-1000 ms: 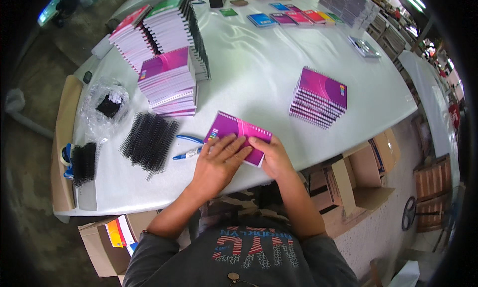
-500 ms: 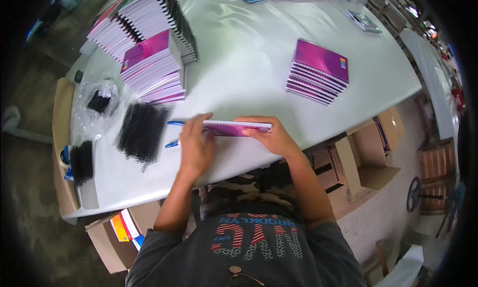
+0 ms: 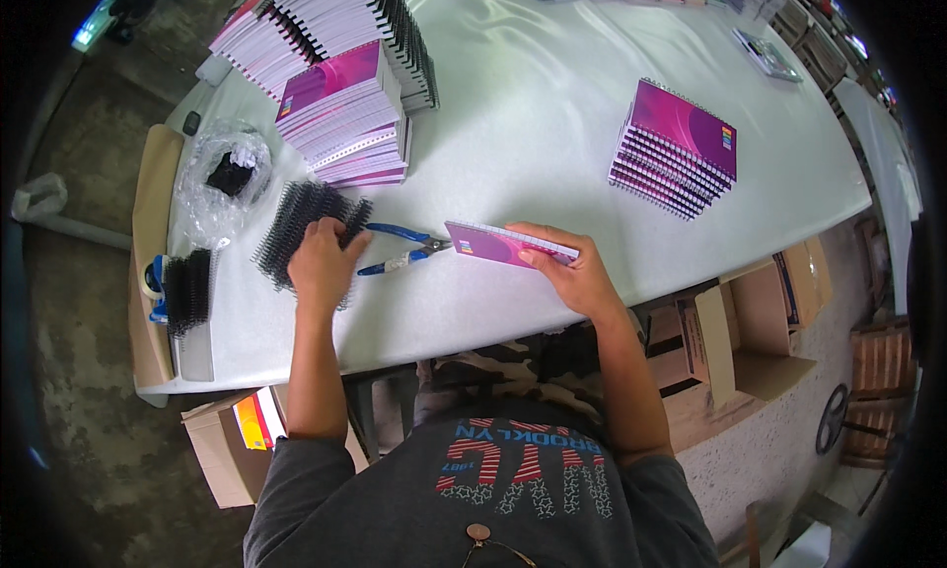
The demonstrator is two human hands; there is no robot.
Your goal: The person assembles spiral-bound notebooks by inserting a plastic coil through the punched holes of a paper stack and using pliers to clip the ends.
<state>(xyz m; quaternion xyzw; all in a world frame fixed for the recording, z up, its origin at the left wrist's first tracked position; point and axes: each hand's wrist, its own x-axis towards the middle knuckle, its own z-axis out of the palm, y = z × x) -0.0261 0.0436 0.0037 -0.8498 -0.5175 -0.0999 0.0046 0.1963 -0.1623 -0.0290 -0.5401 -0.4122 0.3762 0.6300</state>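
Note:
My right hand (image 3: 580, 274) is closed on a thin purple notebook (image 3: 508, 245), its thumb on the cover. A row of holes runs along the notebook's upper edge. My left hand (image 3: 324, 264) rests on a pile of black spiral binding coils (image 3: 286, 231), fingers bent over them and thumb held apart. Whether a coil is caught under the fingertips is not plain. Between my hands lie blue-handled pliers (image 3: 393, 262), jaws toward the notebook.
Unbound purple booklets (image 3: 340, 109) stand stacked beyond the coils, beside taller stacks with black coils (image 3: 400, 35). Bound purple notebooks (image 3: 681, 139) are piled on the right. A clear plastic bag (image 3: 207, 218) and another coil bundle (image 3: 187, 290) lie at left. Cardboard boxes (image 3: 760, 331) sit below the table.
My left hand has left the notebook and moved left onto the coil pile. The notebook, now in my right hand alone, has tilted and shows more of its cover.

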